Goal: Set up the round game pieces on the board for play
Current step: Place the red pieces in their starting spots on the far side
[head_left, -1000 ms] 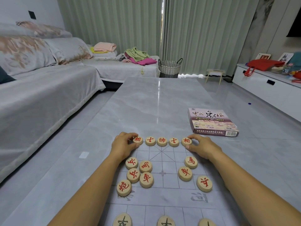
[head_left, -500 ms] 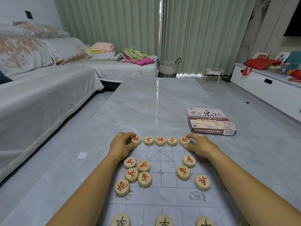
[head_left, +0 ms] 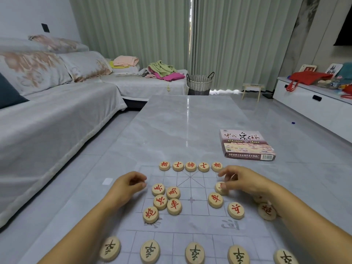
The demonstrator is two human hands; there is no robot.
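Note:
The thin game board (head_left: 190, 223) lies on the grey table. Five round red-lettered pieces form the far row (head_left: 190, 166). Several loose red pieces lie in a left cluster (head_left: 167, 201) and a right group (head_left: 235, 210). Black-lettered pieces line the near row (head_left: 194, 252). My left hand (head_left: 129, 185) hovers left of the cluster, fingers curled with nothing in them. My right hand (head_left: 242, 180) pinches a red piece (head_left: 220, 189) just below the row's right end, and the thumb covers part of it.
The game's box (head_left: 247, 144) lies on the table (head_left: 181, 121) beyond my right hand. A covered sofa (head_left: 47, 121) runs along the left. A woven basket (head_left: 200, 82) and a small stool (head_left: 252, 89) stand past the table's far end, and a white cabinet (head_left: 314, 105) is on the right.
Both hands let go of the end pieces of the far row and drew back toward me. My right hand has closed on a loose red piece.

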